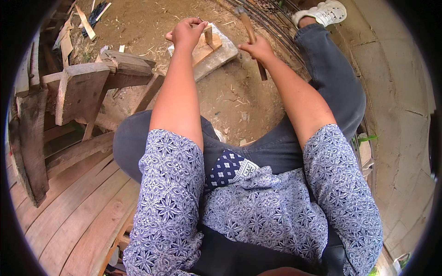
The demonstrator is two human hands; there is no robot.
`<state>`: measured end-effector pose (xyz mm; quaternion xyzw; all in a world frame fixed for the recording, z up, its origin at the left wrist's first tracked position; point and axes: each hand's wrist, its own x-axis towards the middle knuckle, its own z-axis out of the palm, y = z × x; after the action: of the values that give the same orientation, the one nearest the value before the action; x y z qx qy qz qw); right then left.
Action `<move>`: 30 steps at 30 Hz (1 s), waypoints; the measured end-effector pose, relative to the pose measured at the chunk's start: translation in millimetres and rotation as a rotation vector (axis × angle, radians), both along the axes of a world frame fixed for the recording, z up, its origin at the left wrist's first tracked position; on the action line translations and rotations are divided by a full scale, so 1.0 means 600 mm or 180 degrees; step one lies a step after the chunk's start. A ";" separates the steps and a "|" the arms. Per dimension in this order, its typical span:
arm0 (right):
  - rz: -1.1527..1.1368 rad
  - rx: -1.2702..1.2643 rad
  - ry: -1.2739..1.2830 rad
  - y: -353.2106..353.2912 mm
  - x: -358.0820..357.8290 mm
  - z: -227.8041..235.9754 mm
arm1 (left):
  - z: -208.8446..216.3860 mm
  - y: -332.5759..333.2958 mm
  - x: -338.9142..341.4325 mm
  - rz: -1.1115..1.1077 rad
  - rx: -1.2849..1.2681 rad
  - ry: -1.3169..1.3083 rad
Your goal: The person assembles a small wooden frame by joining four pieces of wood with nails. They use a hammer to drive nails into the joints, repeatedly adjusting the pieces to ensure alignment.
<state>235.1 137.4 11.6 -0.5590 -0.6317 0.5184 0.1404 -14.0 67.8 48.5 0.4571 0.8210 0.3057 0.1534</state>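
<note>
My right hand is wrapped round the wooden handle of a hammer, whose head points up and away from me. Over a pale stone slab, my left hand is closed in a pinch, its fingertips at the top of a small upright wooden piece. Whatever lies between those fingertips is too small to make out. The upright piece stands on a flat piece of wood resting on the slab. My left hand and wrist partly cover this wood.
Rough timber framing and a slatted plank surface are at my left. Dark rods run along the ground beyond the hammer. A concrete surface lies to the right, near my outstretched leg. Wood scraps litter the dirt.
</note>
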 end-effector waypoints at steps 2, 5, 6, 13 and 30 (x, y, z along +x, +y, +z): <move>0.0107 -0.0130 0.0458 -0.018 -0.049 0.009 | -0.006 -0.015 -0.006 -0.0013 0.0098 0.0000; 0.0320 -0.0013 0.0785 -0.003 -0.081 -0.028 | 0.005 -0.010 0.019 -0.0100 0.0210 -0.0076; 0.0355 0.0107 0.0817 -0.008 -0.099 -0.036 | 0.006 -0.013 0.022 -0.0062 0.0215 -0.0063; 0.0208 -0.0531 0.1677 -0.016 -0.147 -0.006 | 0.013 -0.042 0.026 0.0079 0.0198 -0.0213; 0.0279 -0.0868 0.1738 -0.020 -0.125 0.030 | 0.038 -0.028 0.050 -0.0009 0.0584 -0.0745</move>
<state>159.9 125.7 29.8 -0.3849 -0.5188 0.7350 0.2061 16.1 51.0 71.3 0.4315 0.7655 0.4305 0.2061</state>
